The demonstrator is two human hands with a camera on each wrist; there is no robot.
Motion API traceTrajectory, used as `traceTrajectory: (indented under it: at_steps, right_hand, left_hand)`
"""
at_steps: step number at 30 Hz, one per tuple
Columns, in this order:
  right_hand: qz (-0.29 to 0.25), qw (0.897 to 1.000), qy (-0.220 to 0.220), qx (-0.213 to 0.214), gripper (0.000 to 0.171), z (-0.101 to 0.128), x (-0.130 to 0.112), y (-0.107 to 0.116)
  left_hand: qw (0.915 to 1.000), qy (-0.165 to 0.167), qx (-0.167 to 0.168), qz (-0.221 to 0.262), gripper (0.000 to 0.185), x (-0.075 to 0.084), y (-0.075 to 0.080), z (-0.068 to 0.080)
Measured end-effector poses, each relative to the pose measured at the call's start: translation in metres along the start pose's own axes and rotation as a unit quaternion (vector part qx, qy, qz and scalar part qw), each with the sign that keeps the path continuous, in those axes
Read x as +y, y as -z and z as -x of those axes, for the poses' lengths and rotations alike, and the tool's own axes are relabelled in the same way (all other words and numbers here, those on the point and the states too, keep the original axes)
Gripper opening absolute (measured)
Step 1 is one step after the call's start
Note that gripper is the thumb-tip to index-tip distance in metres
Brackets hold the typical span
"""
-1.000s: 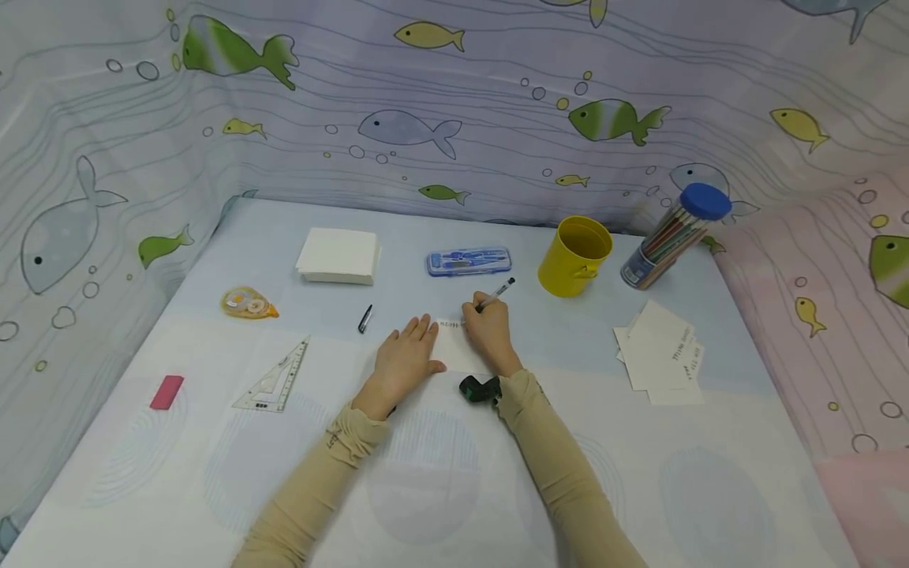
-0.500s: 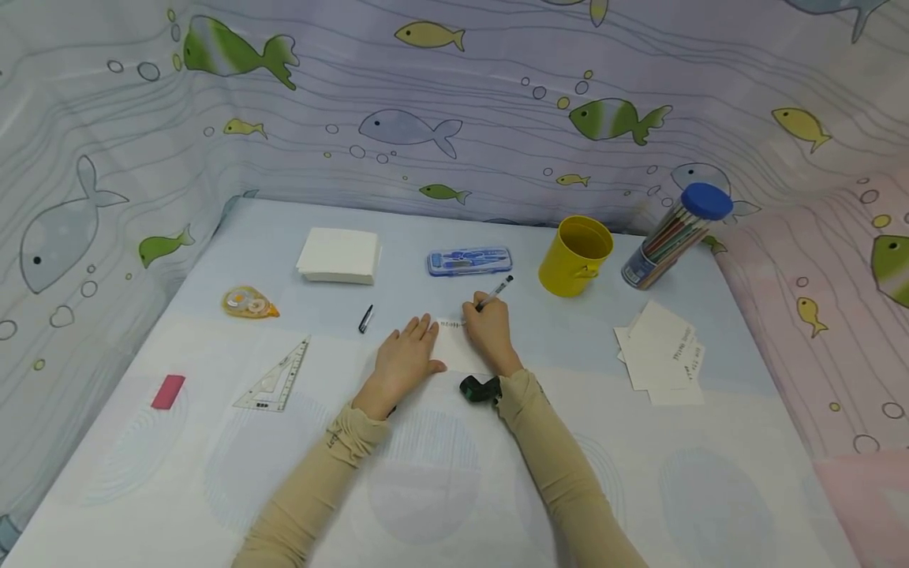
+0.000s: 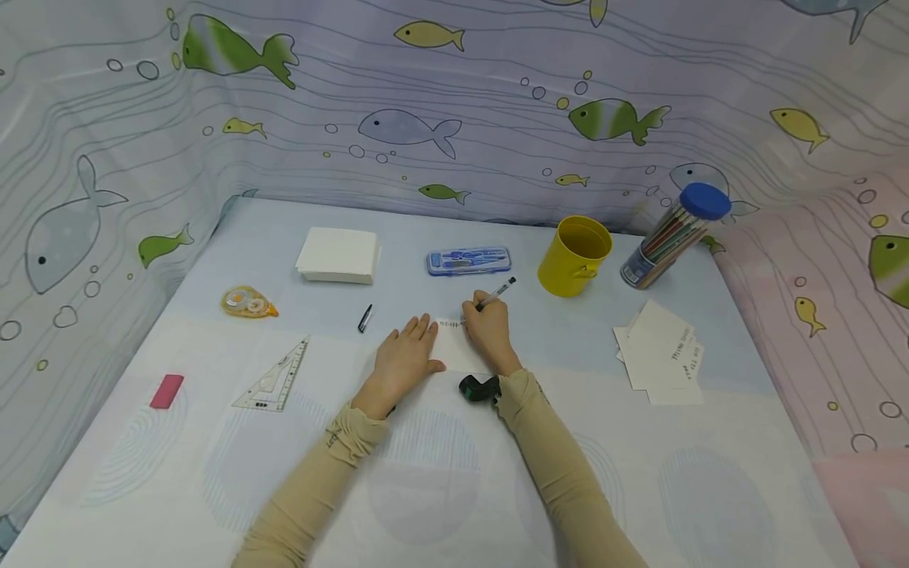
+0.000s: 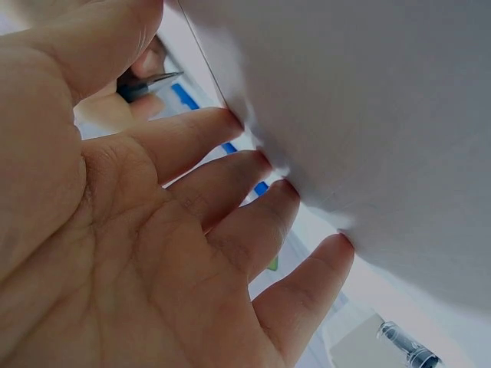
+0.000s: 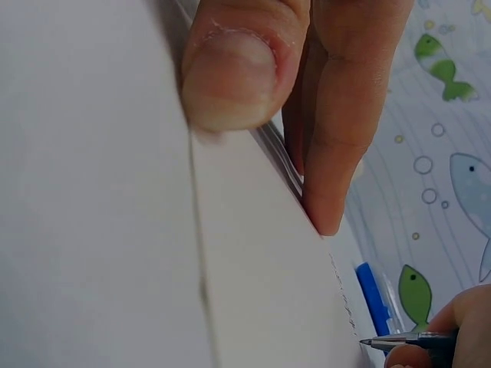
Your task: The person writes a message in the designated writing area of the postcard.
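Observation:
In the head view a small white card (image 3: pixel 456 353) lies on the table between the two hands, with a short row of handwriting along its far edge. My left hand (image 3: pixel 405 359) rests flat beside it, fingers straight and thumb on the card's left side. My right hand (image 3: pixel 488 331) pinches a pen (image 3: pixel 500 289). In the right wrist view the tip of the pen (image 5: pixel 376 340) touches the card (image 5: pixel 261 253) at the end of the written row. The left wrist view shows the left hand's fingertips (image 4: pixel 337 249) pressing on the surface.
A pen cap (image 3: pixel 365 318), triangle ruler (image 3: pixel 277 379), correction tape (image 3: pixel 248 303) and pink eraser (image 3: pixel 167 391) lie left. Behind are a card stack (image 3: pixel 338 256), blue case (image 3: pixel 469 261), yellow mug (image 3: pixel 574 257) and pencil tub (image 3: pixel 671 237). Written cards (image 3: pixel 656 355) lie right.
The pen has shifted slightly at the card's written row. The left hand and the other things stay where they were.

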State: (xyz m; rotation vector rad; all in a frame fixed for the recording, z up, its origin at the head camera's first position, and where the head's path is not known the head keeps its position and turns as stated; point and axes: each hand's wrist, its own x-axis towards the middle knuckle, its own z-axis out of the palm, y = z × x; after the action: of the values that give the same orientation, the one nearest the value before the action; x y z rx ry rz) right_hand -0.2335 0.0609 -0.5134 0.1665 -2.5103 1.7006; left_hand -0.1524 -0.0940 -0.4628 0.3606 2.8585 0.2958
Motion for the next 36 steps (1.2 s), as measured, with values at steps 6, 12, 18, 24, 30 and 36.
traceTrajectory:
  at_steps: [6,12,18,24,30,36]
  right_hand:
    - [0.012,1.0,-0.004,-0.009,0.035,-0.0009,-0.0008,0.0007]
    - [0.025,1.0,-0.011,-0.013,0.038,0.0002,-0.0064,0.0005]
    - [0.015,0.999,-0.015,-0.032,0.037,-0.0017,-0.0031,0.0015]
    - [-0.01,1.0,-0.018,-0.02,0.036,-0.0011,-0.002,0.0016]
    - [0.012,1.0,-0.014,-0.017,0.036,-0.0008,-0.0027,0.0016]
    - [0.037,0.999,0.005,-0.017,0.035,-0.0001,-0.004,0.002]
  left_hand:
    - [1.0,-0.002,0.005,0.0,0.076,0.0011,0.0016,0.0005]
    - [1.0,-0.004,0.007,-0.001,0.076,0.002,0.0029,0.0016]
    - [1.0,-0.005,0.007,0.0,0.076,0.0015,0.003,0.0014]
    - [0.9999,-0.006,0.009,-0.004,0.077,0.0012,0.0023,0.0011]
    - [0.9999,-0.008,0.007,-0.003,0.076,0.0007,0.0013,0.0006]
    - [1.0,-0.004,0.004,-0.001,0.076,0.0001,0.0003,-0.0001]
